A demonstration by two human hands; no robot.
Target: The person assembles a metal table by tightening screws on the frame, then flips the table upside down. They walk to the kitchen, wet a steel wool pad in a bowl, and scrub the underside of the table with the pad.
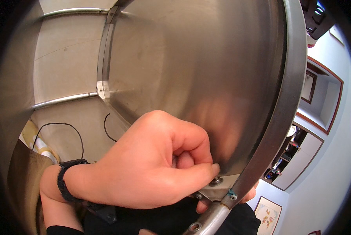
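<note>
My left hand [156, 164], with a dark band [66, 182] at its wrist, reaches in from the lower left. Its fingers are curled and its thumb presses toward the index finger, closed at the top of a small bolt [216, 181]. The bolt stands in a metal corner bracket [218, 191], where a dark metal frame rail [275, 117] meets a round metal tube [212, 219]. Mostly hidden behind that corner is my right hand [250, 194]; parts of its fingers show on both sides, wrapped round the frame. Whatever lies inside the left fingers is largely covered.
A brushed steel panel [171, 58] fills the middle, mirroring my hand faintly. More tubes [66, 100] and a bracket [102, 90] join panels at left. A thin black cable [79, 135] loops there. Beyond the rail are a cabinet [299, 160] and a framed picture [267, 215].
</note>
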